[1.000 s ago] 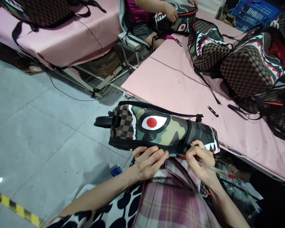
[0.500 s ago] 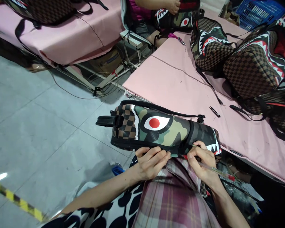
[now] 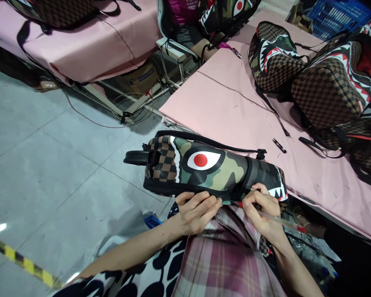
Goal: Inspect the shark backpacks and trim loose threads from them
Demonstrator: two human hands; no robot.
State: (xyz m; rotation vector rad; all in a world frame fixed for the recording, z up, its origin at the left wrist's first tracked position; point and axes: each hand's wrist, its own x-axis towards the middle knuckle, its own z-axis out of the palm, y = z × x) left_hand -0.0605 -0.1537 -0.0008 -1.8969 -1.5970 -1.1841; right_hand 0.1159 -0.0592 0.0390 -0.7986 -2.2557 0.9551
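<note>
A backpack (image 3: 231, 169) with camouflage, brown checks and a red-and-white eye lies on its side across my lap, against the table's near edge. My left hand (image 3: 199, 211) is closed on its near lower edge, fingertips pinched at the black trim. Just right of it, my right hand (image 3: 262, 212) grips a clear-barrelled pen (image 3: 289, 224) with red at both ends. The pen's tip points left at the trim beside my left fingertips; whether it touches cannot be made out. The bag's black handle (image 3: 137, 157) sticks out to the left, and a strap runs along its far side.
Small black thread snips (image 3: 279, 145) lie on the pink-covered table (image 3: 216, 103). Several checked backpacks (image 3: 327, 84) are heaped at the right, near a blue crate (image 3: 338, 18). A seated co-worker (image 3: 184, 16) is at the back with another bag. A cable (image 3: 92, 123) trails over the floor.
My hands and the backpack have stayed nearly still, the pen's rear end shifting slightly. At the back, the co-worker's bag has moved up and tilted, and their hand has left view.
</note>
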